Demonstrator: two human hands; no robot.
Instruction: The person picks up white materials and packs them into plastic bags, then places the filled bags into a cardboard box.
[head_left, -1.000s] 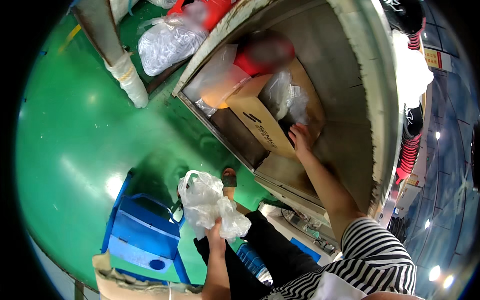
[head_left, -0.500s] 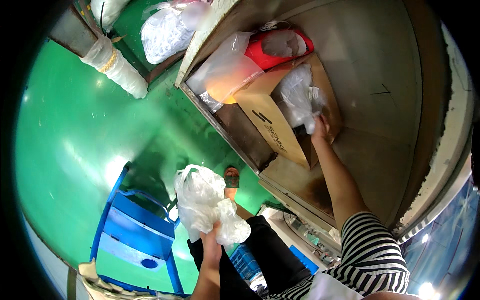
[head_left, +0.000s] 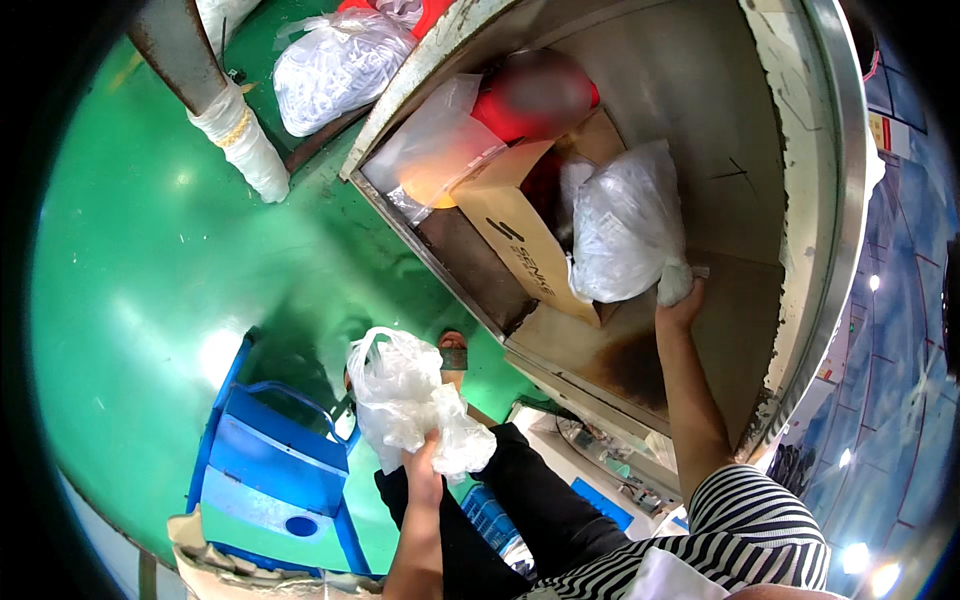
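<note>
My right hand (head_left: 681, 305) is closed around the gathered neck of a full white plastic bag (head_left: 627, 225). The bag hangs at the open side of a cardboard box (head_left: 515, 245) that lies inside a metal cabinet; what fills the bag cannot be made out. Low in front of my legs, my left hand (head_left: 424, 468) grips a crumpled, thin white plastic bag (head_left: 405, 385), its handle loop sticking up. The lower part of the box is partly hidden behind the full bag.
In the cabinet (head_left: 725, 90) a red bag (head_left: 525, 95) and a clear bag with something orange (head_left: 440, 165) lie beyond the box. A blue chair (head_left: 275, 450) stands at left on the green floor. Another filled bag (head_left: 335, 75) and a wrapped post (head_left: 240, 145) are farther off.
My right hand has drawn the full bag out of the cardboard box toward the right and nearer to me. The left hand with its bag has barely moved.
</note>
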